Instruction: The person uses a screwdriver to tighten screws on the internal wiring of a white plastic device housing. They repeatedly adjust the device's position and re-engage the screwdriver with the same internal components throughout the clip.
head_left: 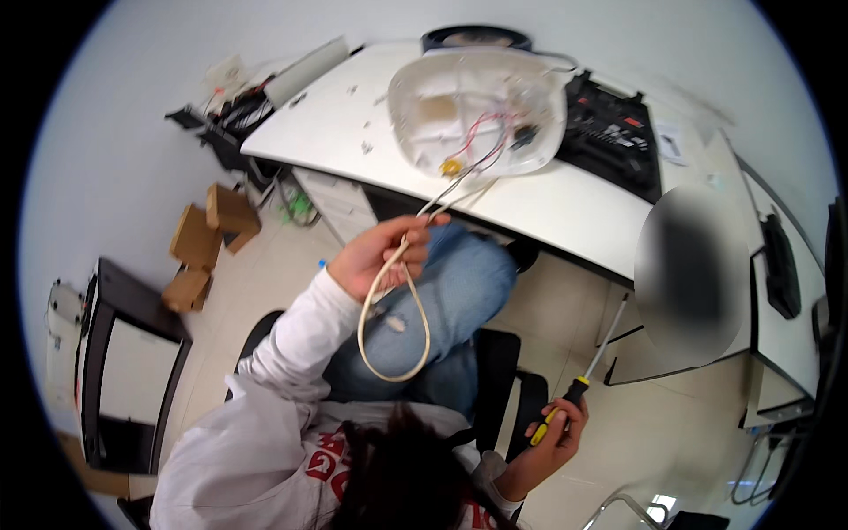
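Note:
My left hand (375,258) is closed around a pale cable (427,329), which hangs below it in a loop over my knee. From the hand the cable runs up toward a white plastic shell (405,132) lying hollow side up on the table. Red and dark wires (481,128) spread inside the shell, beside a small yellow round part (450,167). Out to the right, away from the table, my right hand (549,446) grips the yellow and black handle of a screwdriver (576,389). Its long metal shaft points up and away.
The white table (331,124) carries small loose bits left of the shell. An open black tool case (609,132) lies right of it, and a dark round object (477,37) stands behind. Cardboard boxes (196,237) and a dark-framed cabinet (132,371) are on the left.

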